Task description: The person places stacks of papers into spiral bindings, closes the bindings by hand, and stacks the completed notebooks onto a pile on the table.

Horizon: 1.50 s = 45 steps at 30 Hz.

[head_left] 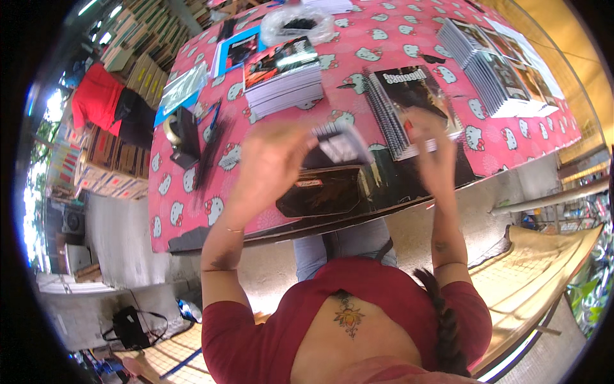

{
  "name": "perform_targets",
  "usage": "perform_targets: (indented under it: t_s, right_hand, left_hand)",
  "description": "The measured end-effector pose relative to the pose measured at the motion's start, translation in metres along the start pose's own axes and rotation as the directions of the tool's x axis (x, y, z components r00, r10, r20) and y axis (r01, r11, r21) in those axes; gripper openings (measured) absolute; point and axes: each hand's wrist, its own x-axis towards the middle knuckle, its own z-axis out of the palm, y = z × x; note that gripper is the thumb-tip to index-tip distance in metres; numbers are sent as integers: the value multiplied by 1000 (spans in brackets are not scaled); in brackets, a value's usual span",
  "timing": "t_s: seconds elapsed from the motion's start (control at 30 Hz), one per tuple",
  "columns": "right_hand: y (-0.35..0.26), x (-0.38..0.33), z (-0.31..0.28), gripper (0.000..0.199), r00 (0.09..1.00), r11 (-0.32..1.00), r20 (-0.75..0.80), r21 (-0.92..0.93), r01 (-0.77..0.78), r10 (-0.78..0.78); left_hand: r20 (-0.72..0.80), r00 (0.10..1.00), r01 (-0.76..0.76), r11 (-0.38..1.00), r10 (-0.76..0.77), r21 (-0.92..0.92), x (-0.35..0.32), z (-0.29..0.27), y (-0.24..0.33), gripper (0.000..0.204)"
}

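Note:
Near the table's front edge, my left hand [272,157] pinches a dark and white booklet-like thing [339,147], smeared by motion. Below it lies a dark flat piece with cut corners [320,195] and a small red mark. My right hand [433,150] is over the near right corner of a stack of spiral notebooks [409,96] with dark picture covers. Its fingers are blurred, so whether they grip a notebook is unclear. Left of that stack stands a thick pile of unbound pages [284,89] with a printed cover on top.
Several bound notebooks [505,83] stand piled at the far right. A tape dispenser [182,137] and pens [214,115] lie at the left. A plastic-wrapped roll [297,25] sits at the back. Beyond the pink patterned table, a person in red [99,99] bends beside boxes [109,157].

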Motion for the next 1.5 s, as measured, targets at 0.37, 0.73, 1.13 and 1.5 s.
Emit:
perform_targets:
  t_s: [0.37, 0.73, 1.13, 1.5]
  right_hand:
    - [118, -10, -102, 63, 923, 921, 89, -157, -357, 373]
    - [116, -11, -97, 61, 918, 918, 83, -119, -378, 389]
    - [38, -6, -105, 52, 936, 978, -344, -156, -139, 78]
    - [2, -9, 64, 45, 967, 836, 220, 501, -225, 129]
  left_hand:
    - [-22, 832, -527, 778, 554, -341, 107, 175, -40, 43]
    - [269, 802, -433, 829, 533, -353, 91, 192, -50, 49]
    - [-10, 999, -40, 924, 47, 380, 20, 70, -223, 26]
    - [-124, 991, -45, 997, 52, 61, 42, -22, -17, 20]
